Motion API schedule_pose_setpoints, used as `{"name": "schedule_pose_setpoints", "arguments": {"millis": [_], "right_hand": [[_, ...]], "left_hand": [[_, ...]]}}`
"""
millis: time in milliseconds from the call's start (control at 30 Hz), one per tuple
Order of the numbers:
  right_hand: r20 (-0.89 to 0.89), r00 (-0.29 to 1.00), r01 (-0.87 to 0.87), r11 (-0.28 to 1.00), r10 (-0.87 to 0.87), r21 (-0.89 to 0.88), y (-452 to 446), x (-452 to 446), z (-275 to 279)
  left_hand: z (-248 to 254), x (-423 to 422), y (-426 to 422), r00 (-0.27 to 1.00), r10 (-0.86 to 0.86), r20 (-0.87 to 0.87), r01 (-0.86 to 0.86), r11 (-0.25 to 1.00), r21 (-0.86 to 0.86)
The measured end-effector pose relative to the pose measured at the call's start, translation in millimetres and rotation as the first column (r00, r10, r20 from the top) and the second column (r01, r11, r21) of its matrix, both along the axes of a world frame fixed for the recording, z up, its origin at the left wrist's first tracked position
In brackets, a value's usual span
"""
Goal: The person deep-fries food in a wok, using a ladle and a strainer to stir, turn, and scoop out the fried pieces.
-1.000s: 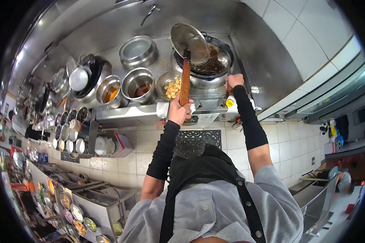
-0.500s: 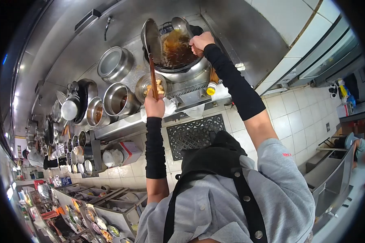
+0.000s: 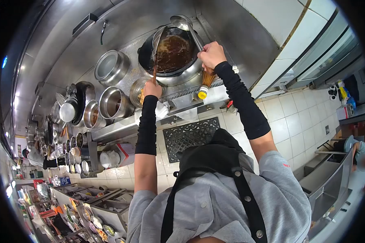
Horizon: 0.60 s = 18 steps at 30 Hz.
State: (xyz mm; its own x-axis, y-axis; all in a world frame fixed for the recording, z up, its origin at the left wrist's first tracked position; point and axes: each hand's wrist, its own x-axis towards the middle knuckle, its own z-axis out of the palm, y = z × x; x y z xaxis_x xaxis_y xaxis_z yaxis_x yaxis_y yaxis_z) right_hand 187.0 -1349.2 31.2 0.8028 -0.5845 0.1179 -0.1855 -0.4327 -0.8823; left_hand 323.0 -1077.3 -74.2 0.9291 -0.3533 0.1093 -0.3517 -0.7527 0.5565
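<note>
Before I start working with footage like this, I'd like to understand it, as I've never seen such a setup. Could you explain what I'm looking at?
There is no machine here: a person works with two bare hands, and I'll call each one a grip. The view looks down from a camera worn on the head, so the wearer's own chest shows below. The left grip holds a wooden-handled strainer, tilted over the left side of a wok of brown liquid. The right grip holds a ladle, its bowl near the wok's far edge. On the steel counter, steel pots stand to the left, and a yellow-ended brush lies below the right grip.
</note>
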Motion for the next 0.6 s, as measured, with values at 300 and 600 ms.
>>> {"name": "schedule_pose_setpoints", "arguments": {"millis": [300,600], "right_hand": [[-0.024,1.0,0.003,0.998,-0.005,-0.067,9,-3,-39],[-0.098,0.995,0.02,0.999,-0.015,0.043,21,-31,-27]], "left_hand": [[-4,-30,-16,0.997,0.051,-0.057,-0.06,0.984,-0.17],[17,-73,-23,0.996,0.088,-0.02,-0.09,0.982,-0.168]]}}
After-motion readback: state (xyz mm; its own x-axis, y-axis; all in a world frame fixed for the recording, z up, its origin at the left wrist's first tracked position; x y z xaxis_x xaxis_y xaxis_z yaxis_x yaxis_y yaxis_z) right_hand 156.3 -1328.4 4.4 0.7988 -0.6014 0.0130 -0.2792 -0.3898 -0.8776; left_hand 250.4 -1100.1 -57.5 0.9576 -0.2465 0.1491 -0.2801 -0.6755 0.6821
